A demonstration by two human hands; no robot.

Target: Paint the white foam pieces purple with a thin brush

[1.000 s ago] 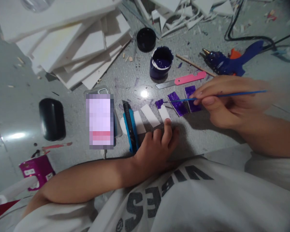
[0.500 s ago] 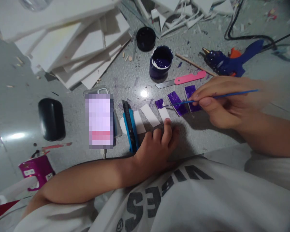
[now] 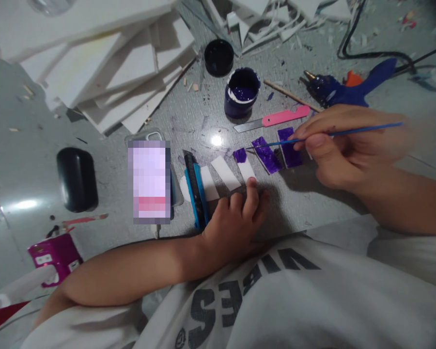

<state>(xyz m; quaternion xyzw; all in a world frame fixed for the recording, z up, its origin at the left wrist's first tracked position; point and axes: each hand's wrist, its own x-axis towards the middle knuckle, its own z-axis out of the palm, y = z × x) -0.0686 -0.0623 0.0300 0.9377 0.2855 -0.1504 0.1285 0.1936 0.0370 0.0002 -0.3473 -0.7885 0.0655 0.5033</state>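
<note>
In my right hand [image 3: 343, 145] is a thin blue paintbrush [image 3: 366, 130], pinched between thumb and fingers. Its tip is beside the purple-painted top of a small white strip [image 3: 247, 170]. The strip's lower part is bare white. My left hand [image 3: 236, 220] rests on the table, fingers apart, with one fingertip pressing the strip's lower end. Right of this strip lie two purple-painted pieces [image 3: 266, 156], partly behind the brush and right hand. White unpainted pieces [image 3: 225, 173] lie to its left, near a blue utility knife [image 3: 196, 194].
An open purple paint jar [image 3: 234, 106] stands beyond the strips, its black lid [image 3: 219, 58] behind it. A pink-handled knife [image 3: 285, 117], wooden stick [image 3: 290, 94] and blue glue gun [image 3: 349, 92] lie nearby. Leftward are a phone [image 3: 149, 182], black mouse [image 3: 78, 179] and white board pieces [image 3: 105, 72].
My right hand has moved slightly up and right with the paintbrush, and the tip has shifted up along the strip's painted part. My left hand has stayed in place.
</note>
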